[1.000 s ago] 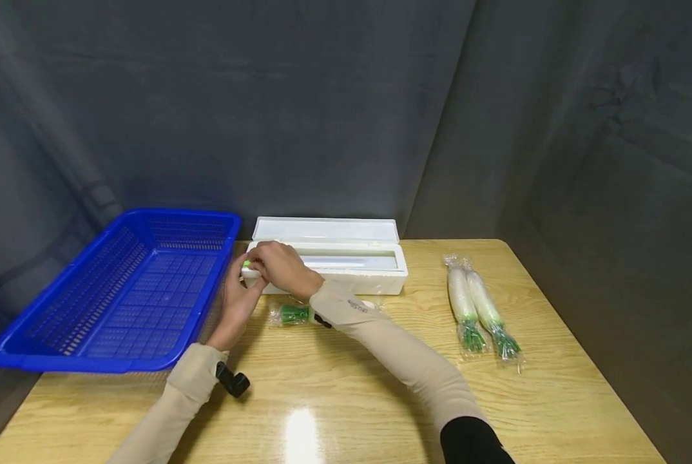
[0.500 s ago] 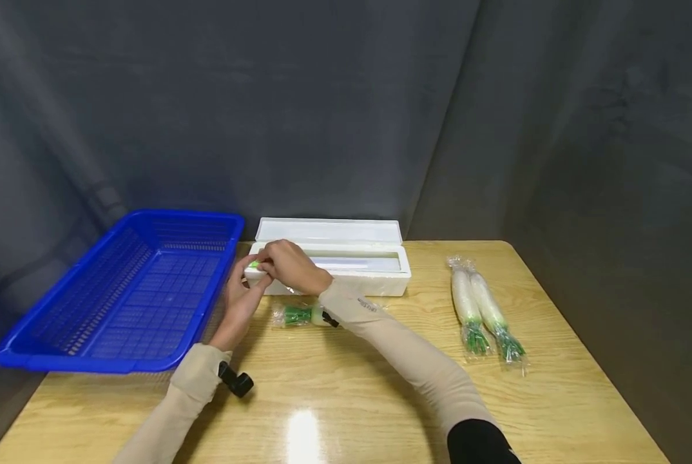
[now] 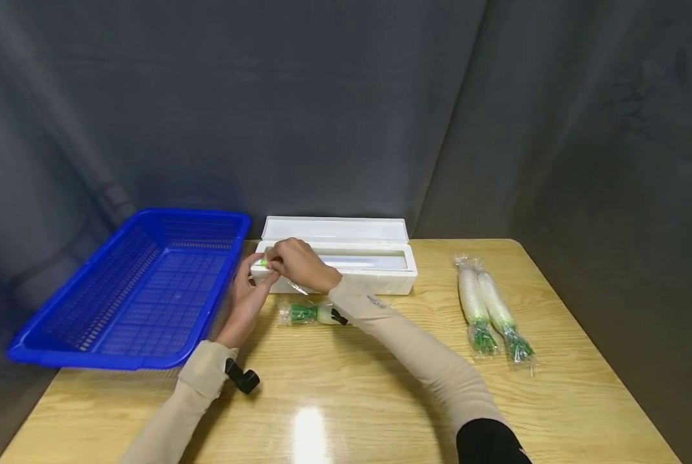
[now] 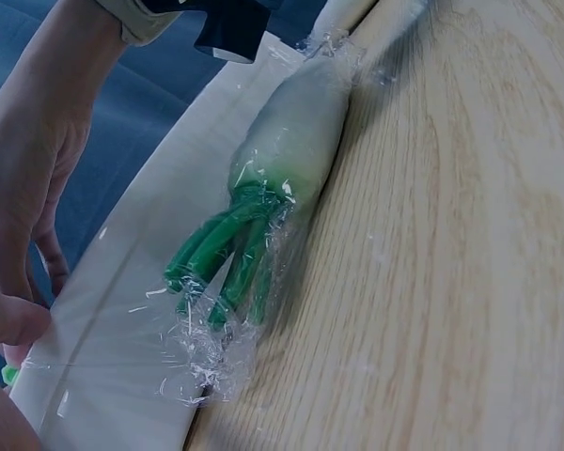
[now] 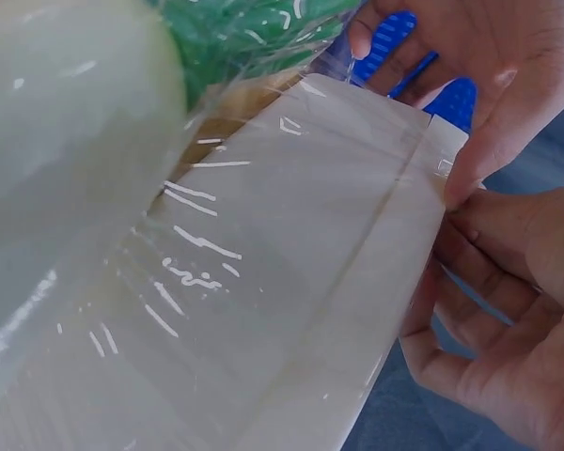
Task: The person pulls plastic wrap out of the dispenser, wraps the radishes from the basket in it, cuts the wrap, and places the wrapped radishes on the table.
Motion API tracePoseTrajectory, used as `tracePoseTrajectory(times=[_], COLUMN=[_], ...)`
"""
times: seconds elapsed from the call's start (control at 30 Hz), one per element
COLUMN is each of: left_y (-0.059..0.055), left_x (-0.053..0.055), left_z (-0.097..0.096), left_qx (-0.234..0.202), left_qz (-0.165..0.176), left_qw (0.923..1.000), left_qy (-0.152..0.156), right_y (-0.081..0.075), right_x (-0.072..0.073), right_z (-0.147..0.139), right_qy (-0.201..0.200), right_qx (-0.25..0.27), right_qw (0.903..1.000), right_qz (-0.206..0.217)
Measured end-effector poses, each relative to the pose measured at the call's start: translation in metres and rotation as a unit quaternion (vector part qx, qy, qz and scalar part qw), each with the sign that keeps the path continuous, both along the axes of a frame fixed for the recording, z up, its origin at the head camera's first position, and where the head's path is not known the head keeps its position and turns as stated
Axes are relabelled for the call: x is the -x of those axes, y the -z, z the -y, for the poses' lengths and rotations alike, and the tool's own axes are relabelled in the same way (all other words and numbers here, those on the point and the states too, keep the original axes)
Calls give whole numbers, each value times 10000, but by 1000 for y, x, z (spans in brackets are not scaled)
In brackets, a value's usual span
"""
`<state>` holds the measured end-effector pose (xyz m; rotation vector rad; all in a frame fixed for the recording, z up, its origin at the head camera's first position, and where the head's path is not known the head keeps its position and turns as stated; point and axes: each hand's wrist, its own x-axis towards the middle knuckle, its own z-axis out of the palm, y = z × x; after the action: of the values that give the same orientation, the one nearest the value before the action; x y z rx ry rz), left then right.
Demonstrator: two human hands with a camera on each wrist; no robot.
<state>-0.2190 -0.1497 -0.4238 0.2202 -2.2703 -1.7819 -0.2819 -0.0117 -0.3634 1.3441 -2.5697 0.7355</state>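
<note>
A long white cling film dispenser (image 3: pixel 375 283) lies with its lid up at the back of the table. My left hand (image 3: pixel 249 303) grips its left end, thumb in front. There my right hand (image 3: pixel 299 263) pinches clear cling film (image 3: pixel 296 287), close beside a small green slider (image 3: pixel 263 263); the fingertips partly hide each other. In the right wrist view, film stretches in creases over the box front. A film-wrapped white radish (image 4: pixel 291 122) with cut green stems lies along the front of the box, partly covered by my right forearm in the head view.
A blue plastic basket (image 3: pixel 149 361) stands at the left of the wooden table (image 3: pixel 392 412), close to my left arm. Two more wrapped radishes (image 3: pixel 485 303) lie side by side at the right. Dark curtains hang behind the table.
The whole scene shifts slightly right in the head view. Both hands stay at the dispenser's left end, and a shiny strand of film shows more clearly below my right hand.
</note>
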Motion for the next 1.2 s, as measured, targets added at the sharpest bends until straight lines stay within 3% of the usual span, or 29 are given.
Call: tracePoseTrajectory(times=[1.2], left_y=[1], left_x=[1], left_z=[-1], left_qx=[-279], left_qz=[102], left_qw=[9995], left_qy=[-67], right_y=[6], right_x=[6], right_z=[-17], right_qy=[-163], right_qx=[196], right_qw=[9996], right_qz=[-90])
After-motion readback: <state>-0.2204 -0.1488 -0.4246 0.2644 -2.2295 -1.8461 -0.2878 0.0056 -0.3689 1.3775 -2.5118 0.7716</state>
